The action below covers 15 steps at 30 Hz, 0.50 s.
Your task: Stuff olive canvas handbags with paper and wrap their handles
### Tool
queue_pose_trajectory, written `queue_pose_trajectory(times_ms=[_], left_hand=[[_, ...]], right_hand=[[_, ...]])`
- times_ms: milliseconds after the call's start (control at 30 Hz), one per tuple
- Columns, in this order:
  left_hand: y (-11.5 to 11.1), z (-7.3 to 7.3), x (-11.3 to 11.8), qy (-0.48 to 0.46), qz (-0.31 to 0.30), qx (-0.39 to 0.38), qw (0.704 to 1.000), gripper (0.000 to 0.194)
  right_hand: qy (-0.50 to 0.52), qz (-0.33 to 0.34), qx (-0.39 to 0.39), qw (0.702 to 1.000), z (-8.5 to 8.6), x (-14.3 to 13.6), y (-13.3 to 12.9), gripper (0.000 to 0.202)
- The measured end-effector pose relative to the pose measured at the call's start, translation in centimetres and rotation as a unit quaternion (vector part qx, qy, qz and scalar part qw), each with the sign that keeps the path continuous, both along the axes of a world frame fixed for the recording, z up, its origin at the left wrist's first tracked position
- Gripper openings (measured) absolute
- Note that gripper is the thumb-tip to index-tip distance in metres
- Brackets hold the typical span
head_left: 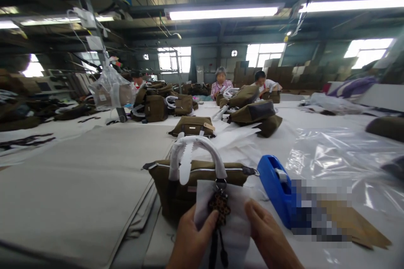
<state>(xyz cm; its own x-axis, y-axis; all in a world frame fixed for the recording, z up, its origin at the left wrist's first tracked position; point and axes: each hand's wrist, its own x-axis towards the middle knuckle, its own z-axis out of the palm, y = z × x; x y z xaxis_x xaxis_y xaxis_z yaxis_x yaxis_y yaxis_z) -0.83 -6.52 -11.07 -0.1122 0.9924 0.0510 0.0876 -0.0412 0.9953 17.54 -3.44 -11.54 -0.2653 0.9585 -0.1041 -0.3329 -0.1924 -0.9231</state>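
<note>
An olive-green handbag [170,201] stands upright in front of me, its handles [217,155] wrapped in white paper. From a ring at the handle's base hangs a leopard-print flower charm [221,208] with dark cords. Behind the charm lies a sheet of white tissue paper [235,227]. My left hand [194,235] is closed, its thumb pressing on the charm and the paper. The paper's right edge is pinched in my right hand [265,231].
A blue tape dispenser [273,189] sits right of the bag, beside brown paper tags [353,218]. Clear plastic sheets [331,155] cover the right side. Another olive bag [192,126] and a pile of bags [252,111] stand ahead. Co-workers [221,84] sit across the table.
</note>
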Motion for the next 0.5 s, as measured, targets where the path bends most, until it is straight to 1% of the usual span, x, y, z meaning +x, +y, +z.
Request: queue_pose_trajectory(times_ms=[33,67,100,200,367,433,500], left_hand=[[0.0,0.0,-0.1,0.003,-0.001,-0.006,1.0,0.044],[0.0,0.0,-0.1,0.004,0.002,-0.01,1.0,0.044],[0.0,0.0,0.0,0.003,0.009,-0.013,1.0,0.043],[-0.2,-0.1,0.4,0.005,0.034,-0.019,0.999,0.041],[-0.7,-0.2,0.8,0.019,0.042,-0.008,0.999,0.043],[-0.9,-0.3,0.8,0.018,0.028,-0.014,0.999,0.045],[-1.0,-0.3,0.9,0.015,0.0,-0.031,0.999,0.05]], right_hand=[[0.065,-0.003,-0.035,0.997,-0.2,-0.1,-0.3,0.048],[0.105,-0.011,-0.061,0.993,-0.4,-0.2,-0.5,0.047],[0.118,-0.016,-0.077,0.99,-0.7,-0.4,-0.7,0.045],[0.072,-0.019,-0.087,0.993,-1.6,-1.2,-1.1,0.046],[-0.024,-0.066,0.016,0.997,-2.8,-2.2,-1.1,0.05],[-0.055,-0.06,0.041,0.996,-3.0,-2.7,-1.0,0.051],[-0.083,-0.06,0.059,0.993,-3.0,-3.2,-1.1,0.05]])
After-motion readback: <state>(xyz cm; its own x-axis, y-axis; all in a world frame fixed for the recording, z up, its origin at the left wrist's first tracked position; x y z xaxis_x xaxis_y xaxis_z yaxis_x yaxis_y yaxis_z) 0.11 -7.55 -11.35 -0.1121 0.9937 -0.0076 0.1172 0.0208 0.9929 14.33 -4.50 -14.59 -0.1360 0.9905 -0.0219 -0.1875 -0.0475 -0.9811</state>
